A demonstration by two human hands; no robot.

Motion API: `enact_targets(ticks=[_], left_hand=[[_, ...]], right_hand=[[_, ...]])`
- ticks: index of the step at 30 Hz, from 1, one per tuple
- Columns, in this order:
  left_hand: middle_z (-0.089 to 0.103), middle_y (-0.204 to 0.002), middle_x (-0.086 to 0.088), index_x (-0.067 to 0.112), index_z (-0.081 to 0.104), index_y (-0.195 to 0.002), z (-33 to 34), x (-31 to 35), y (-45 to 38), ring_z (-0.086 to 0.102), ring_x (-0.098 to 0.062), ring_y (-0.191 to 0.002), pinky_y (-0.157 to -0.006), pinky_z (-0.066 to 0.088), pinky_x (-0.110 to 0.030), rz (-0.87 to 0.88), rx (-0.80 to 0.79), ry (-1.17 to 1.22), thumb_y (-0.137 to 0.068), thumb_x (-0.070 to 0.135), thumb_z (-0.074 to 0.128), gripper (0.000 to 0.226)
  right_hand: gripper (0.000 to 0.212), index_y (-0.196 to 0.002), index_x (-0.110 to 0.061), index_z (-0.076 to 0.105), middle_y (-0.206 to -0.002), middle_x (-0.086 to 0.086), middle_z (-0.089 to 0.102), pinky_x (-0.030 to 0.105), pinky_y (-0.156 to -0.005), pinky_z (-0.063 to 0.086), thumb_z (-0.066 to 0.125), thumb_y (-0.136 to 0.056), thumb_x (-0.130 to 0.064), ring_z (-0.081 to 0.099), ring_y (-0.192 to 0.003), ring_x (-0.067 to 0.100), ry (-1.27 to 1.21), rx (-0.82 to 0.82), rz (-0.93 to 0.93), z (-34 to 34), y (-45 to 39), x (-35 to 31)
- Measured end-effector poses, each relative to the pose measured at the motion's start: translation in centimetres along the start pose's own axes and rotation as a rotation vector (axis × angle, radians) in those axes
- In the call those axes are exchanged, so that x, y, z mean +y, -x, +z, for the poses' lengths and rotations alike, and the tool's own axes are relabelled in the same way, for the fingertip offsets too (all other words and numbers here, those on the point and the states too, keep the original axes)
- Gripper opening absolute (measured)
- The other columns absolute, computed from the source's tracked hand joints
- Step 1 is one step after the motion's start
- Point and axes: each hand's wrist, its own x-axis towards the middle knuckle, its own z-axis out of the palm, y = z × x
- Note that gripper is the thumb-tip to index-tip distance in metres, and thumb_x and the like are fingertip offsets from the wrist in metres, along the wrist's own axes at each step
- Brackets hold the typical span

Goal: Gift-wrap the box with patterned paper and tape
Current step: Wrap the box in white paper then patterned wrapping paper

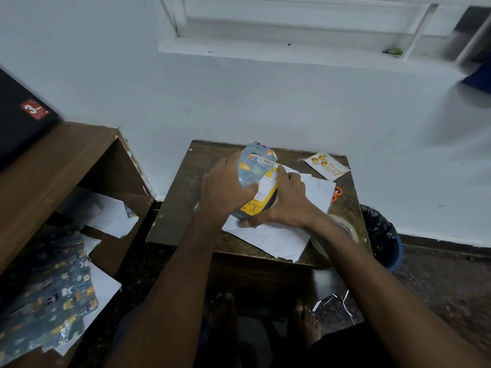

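Both your hands are on the job at the middle of the counter (186,187). Your left hand (225,187) has its fingers curled over a flap of the patterned paper (256,162), drawing it up and across the box (261,195). Your right hand (288,203) grips the box from the other side, fingers over its top and thumb reaching under the near end.

By my reading, you are early in the wrap. The box sits on the sheet, whose white underside spreads over the counter to your right, and only that one flap is lifted over it. Much of the yellow and white face of the box is bare, so the first side has yet to be closed. No tape shows on the paper.

Left to do, as far as this view shows: bring the far side of the sheet over to meet the flap, tape that seam, then fold in and tape both ends. The tape roll (342,229) lies just beside your right forearm at the near right corner, partly hidden. What looks like an orange handle (337,193) peeks out past the sheet, and a birthday card (328,166) lies at the far right corner, well apart from the box.
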Motion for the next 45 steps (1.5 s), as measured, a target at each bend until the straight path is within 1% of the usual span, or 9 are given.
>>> enact_targets(ticks=[4, 9, 12, 16, 21, 25, 34, 38, 45], left_hand=[[0.069, -0.131, -0.006, 0.017, 0.064, -0.138, -0.6, 0.9, 0.7, 0.066, -0.029, -0.118, -0.098, 0.051, -0.045, 0.048, 0.072, -0.102, -0.080, 0.053, 0.056, 0.069], [0.076, -0.087, -0.007, 0.014, 0.078, -0.095, -1.3, 1.4, 0.5, 0.069, -0.029, -0.075, -0.065, 0.052, -0.035, 0.036, 0.213, -0.226, -0.093, 0.035, 0.050, 0.035], [0.070, -0.080, -0.009, 0.012, 0.074, -0.090, -1.9, 1.7, 0.2, 0.058, -0.027, -0.066, -0.060, 0.040, -0.033, -0.024, 0.306, -0.274, -0.100, 0.028, 0.051, 0.029], [0.067, -0.082, -0.014, 0.007, 0.070, -0.093, -3.1, 2.3, 0.1, 0.064, -0.038, -0.069, -0.059, 0.045, -0.037, 0.001, 0.427, -0.169, -0.099, 0.026, 0.045, 0.032], [0.065, -0.096, -0.010, 0.009, 0.066, -0.110, -4.0, 2.7, 0.0, 0.055, -0.028, -0.080, -0.072, 0.049, -0.040, -0.016, 0.301, -0.106, -0.109, 0.026, 0.043, 0.029], [0.071, -0.095, -0.006, 0.013, 0.068, -0.111, -3.6, 2.8, 0.1, 0.066, -0.027, -0.087, -0.069, 0.049, -0.036, 0.069, 0.204, -0.111, -0.108, 0.027, 0.045, 0.027], [0.074, -0.086, -0.003, 0.020, 0.076, -0.088, -1.7, 3.9, 0.8, 0.069, -0.033, -0.083, -0.066, 0.045, -0.032, 0.071, 0.032, -0.195, -0.093, 0.026, 0.061, 0.017], [0.061, -0.065, -0.002, 0.017, 0.065, -0.064, -1.2, 3.8, 0.9, 0.065, -0.033, -0.071, -0.060, 0.039, -0.029, 0.049, -0.003, -0.196, -0.083, 0.023, 0.063, 0.021], [0.066, -0.068, 0.002, 0.019, 0.076, -0.070, -1.1, 3.6, 0.5, 0.064, -0.024, -0.070, -0.065, 0.046, -0.030, 0.038, -0.007, -0.203, -0.090, 0.039, 0.076, 0.029]], right_hand=[[0.162, -0.165, -0.016, -0.008, -0.153, 0.001, 0.018, 0.039, -0.117, 0.027, 0.098, -0.051, -0.062, 0.015, -0.148, 0.023, 0.016, -0.011, 0.009, -0.2, 0.2, -0.3], [0.163, -0.165, -0.016, -0.008, -0.158, 0.000, 0.015, 0.041, -0.119, 0.026, 0.098, -0.050, -0.063, 0.011, -0.150, 0.023, 0.023, -0.020, 0.025, -0.2, 0.3, -0.5], [0.161, -0.165, -0.016, -0.006, -0.155, 0.000, 0.016, 0.036, -0.112, 0.028, 0.099, -0.051, -0.061, 0.014, -0.148, 0.021, 0.015, -0.014, 0.020, -0.2, 0.4, -0.5], [0.152, -0.161, -0.018, 0.005, -0.144, 0.000, 0.022, 0.031, -0.101, 0.029, 0.100, -0.050, -0.058, 0.021, -0.141, 0.020, 0.023, 0.011, 0.008, -0.4, 0.3, -0.5], [0.148, -0.159, -0.020, 0.009, -0.136, -0.002, 0.023, 0.031, -0.100, 0.031, 0.100, -0.050, -0.057, 0.024, -0.137, 0.020, 0.020, 0.022, -0.002, -0.4, 0.4, -0.5], [0.153, -0.162, -0.017, 0.004, -0.144, 0.000, 0.021, 0.031, -0.101, 0.031, 0.100, -0.050, -0.056, 0.021, -0.140, 0.020, 0.015, 0.018, 0.013, -0.4, 0.3, -0.5], [0.150, -0.161, -0.015, 0.010, -0.140, 0.002, 0.026, 0.030, -0.100, 0.031, 0.101, -0.048, -0.054, 0.027, -0.135, 0.022, -0.007, 0.051, 0.003, -0.1, 0.3, -0.6], [0.136, -0.153, -0.023, 0.021, -0.126, 0.001, 0.030, 0.030, -0.096, 0.031, 0.103, -0.046, -0.047, 0.029, -0.122, 0.017, -0.036, 0.083, -0.028, 0.0, 0.2, -0.4], [0.133, -0.154, -0.026, 0.022, -0.131, -0.003, 0.031, 0.033, -0.104, 0.030, 0.103, -0.050, -0.048, 0.025, -0.127, 0.014, -0.050, -0.007, -0.042, -0.9, -0.2, 0.0]])
